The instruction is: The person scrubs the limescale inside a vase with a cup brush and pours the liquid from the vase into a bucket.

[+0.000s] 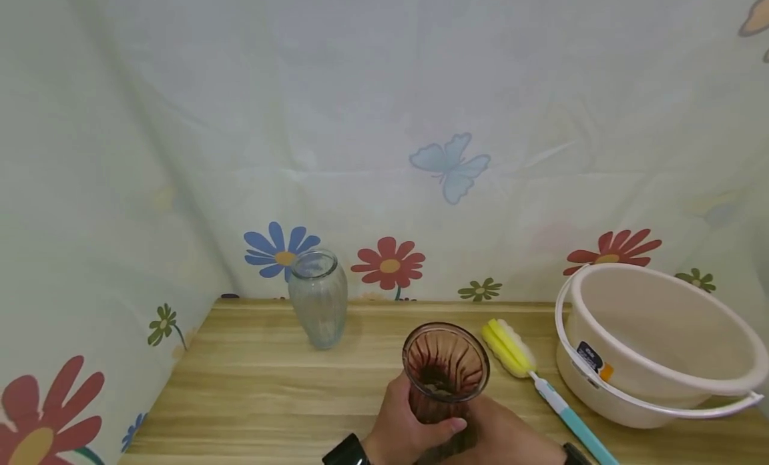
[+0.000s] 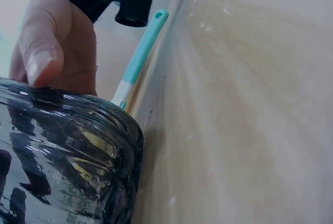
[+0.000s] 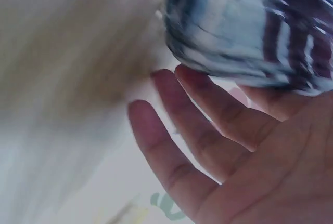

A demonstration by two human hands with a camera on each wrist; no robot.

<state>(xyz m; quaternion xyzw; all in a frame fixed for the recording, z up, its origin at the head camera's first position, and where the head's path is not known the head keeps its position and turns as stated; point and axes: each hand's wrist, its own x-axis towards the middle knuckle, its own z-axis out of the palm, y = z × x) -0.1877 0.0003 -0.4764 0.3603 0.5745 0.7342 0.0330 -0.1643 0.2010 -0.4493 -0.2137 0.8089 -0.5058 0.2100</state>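
While my left hand and right hand hold the reddish-brown fluted glass vase between them, its base is hidden in head view.

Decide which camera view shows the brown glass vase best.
Head view: the brown glass vase shows its full rim and ribbed inside. Both wrist views show only one end, close up and cropped by the frame.

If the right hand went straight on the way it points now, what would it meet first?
Likely the brown glass vase, which the right hand seems to touch; the left hand is at the vase's other side. Exact depth is unclear.
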